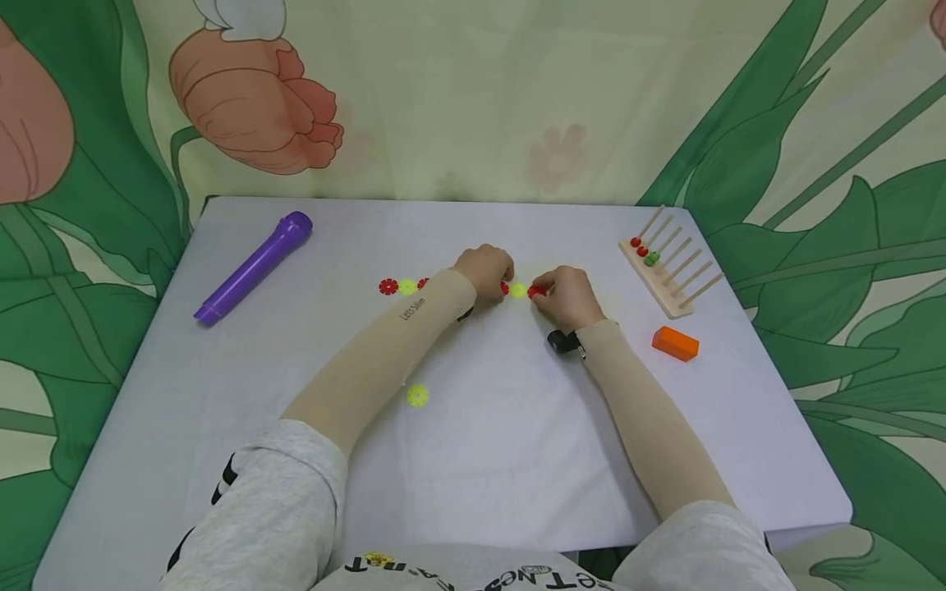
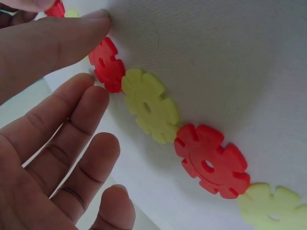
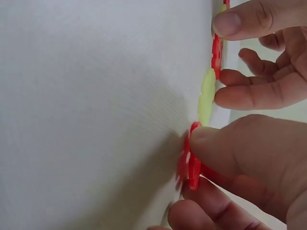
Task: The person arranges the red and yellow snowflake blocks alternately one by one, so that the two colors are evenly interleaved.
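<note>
Red and yellow notched plastic discs form an alternating chain across the white table, with a yellow disc [image 2: 149, 106] and red disc [image 2: 211, 163] linked edge to edge. My right hand [image 1: 569, 297] pinches the red disc [image 3: 194, 165] at the chain's right end between thumb and fingers. That disc stands edge-on beside a yellow disc [image 3: 207, 96]. My left hand [image 1: 485, 271] lies over the chain, its thumb across it and its other fingers loosely spread beside another red disc [image 2: 106, 64]. In the head view the left forearm hides the chain's middle.
A single yellow disc [image 1: 417, 396] lies nearer the body. At the left is a purple tube [image 1: 254, 267]. On the right stand a wooden peg rack [image 1: 658, 279] with red and green beads and an orange block [image 1: 676, 343].
</note>
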`<state>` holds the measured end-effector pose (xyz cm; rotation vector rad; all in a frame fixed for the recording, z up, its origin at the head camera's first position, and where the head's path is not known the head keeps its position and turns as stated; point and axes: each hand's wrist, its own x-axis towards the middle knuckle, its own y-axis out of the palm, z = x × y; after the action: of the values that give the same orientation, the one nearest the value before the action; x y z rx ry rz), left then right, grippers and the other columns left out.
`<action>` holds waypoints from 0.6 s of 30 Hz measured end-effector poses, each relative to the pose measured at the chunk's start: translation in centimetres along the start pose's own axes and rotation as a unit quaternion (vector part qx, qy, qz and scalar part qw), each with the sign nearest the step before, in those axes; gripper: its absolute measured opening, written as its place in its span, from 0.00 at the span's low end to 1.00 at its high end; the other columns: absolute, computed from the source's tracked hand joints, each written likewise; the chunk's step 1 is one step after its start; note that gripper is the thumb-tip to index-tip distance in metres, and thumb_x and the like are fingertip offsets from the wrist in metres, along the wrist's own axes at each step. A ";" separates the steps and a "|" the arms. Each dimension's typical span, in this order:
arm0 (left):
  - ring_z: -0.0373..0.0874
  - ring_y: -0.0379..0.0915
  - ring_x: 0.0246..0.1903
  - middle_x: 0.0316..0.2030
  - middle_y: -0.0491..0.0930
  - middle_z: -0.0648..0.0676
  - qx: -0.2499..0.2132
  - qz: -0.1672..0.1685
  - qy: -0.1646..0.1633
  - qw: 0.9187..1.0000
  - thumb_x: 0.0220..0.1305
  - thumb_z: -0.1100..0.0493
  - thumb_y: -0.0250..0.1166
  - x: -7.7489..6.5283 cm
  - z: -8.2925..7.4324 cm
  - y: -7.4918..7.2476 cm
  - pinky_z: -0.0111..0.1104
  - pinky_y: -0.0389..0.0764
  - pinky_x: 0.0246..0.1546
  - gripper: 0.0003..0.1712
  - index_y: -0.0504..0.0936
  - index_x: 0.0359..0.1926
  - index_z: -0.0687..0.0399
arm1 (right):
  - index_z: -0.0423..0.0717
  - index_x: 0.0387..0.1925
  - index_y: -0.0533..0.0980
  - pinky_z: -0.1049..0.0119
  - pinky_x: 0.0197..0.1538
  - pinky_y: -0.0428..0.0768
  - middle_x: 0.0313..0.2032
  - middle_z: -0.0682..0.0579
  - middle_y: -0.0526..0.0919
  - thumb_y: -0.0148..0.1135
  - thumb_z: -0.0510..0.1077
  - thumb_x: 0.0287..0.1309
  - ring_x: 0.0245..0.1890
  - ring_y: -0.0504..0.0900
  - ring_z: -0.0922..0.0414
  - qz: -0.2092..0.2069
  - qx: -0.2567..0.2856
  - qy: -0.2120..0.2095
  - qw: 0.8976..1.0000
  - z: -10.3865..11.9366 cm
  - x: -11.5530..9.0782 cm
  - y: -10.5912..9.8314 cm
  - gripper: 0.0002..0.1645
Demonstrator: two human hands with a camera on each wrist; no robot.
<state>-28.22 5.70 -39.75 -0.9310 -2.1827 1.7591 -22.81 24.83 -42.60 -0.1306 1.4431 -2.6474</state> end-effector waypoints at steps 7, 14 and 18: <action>0.47 0.78 0.55 0.54 0.85 0.50 0.005 -0.005 0.001 1.000 0.64 0.56 0.73 -0.3 0.1 0.0 0.45 0.81 0.57 0.20 0.85 0.57 0.52 | 0.37 0.52 0.85 0.62 0.41 0.76 0.47 0.38 0.85 0.68 0.38 0.64 0.38 0.80 0.49 0.004 0.004 0.004 1.000 0.0 0.2 0.4 0.16; 0.48 0.78 0.56 0.54 0.85 0.51 0.009 -0.010 0.009 1.000 0.62 0.57 0.75 -0.6 0.0 -0.2 0.48 0.81 0.58 0.22 0.85 0.57 0.52 | 0.37 0.51 0.84 0.53 0.47 0.81 0.47 0.39 0.84 0.66 0.39 0.66 0.42 0.82 0.45 -0.028 0.011 -0.015 0.999 2.0 -1.8 1.1 0.15; 0.47 0.78 0.56 0.55 0.84 0.51 0.006 -0.009 0.004 1.000 0.63 0.59 0.71 -0.3 0.1 -0.1 0.46 0.81 0.58 0.20 0.85 0.57 0.51 | 0.40 0.42 0.86 0.57 0.45 0.82 0.38 0.45 0.88 0.66 0.38 0.65 0.38 0.84 0.51 0.017 0.028 -0.084 0.996 4.7 -3.6 2.4 0.08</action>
<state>-28.11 5.42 -39.64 -0.9106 -2.1678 1.7551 -18.46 20.18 -42.13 -0.3131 1.3067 -2.5769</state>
